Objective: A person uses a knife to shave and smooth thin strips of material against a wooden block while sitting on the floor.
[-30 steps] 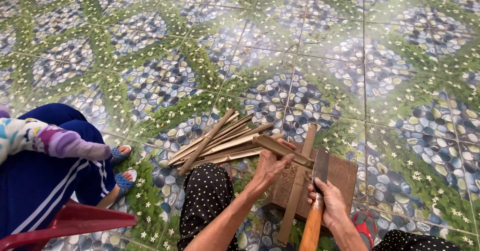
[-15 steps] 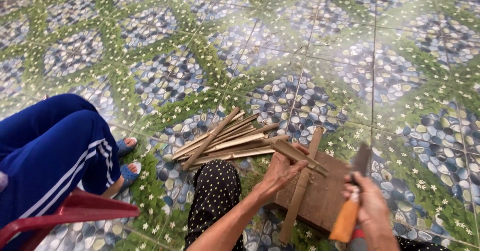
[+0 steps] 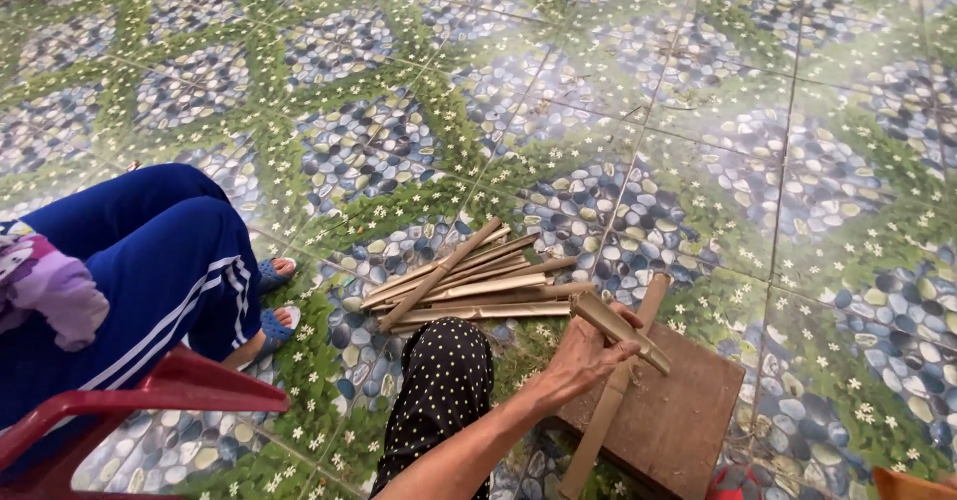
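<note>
Bamboo strip (image 3: 620,332) within left hand (image 3: 581,358) fingers (image 3: 626,313), above wooden block (image 3: 678,410).

Seated person's blue trousers (image 3: 150,261), red chair (image 3: 150,400), patterned floor tiles (image 3: 698,111); sandals (image 3: 274,301), prob.
</note>
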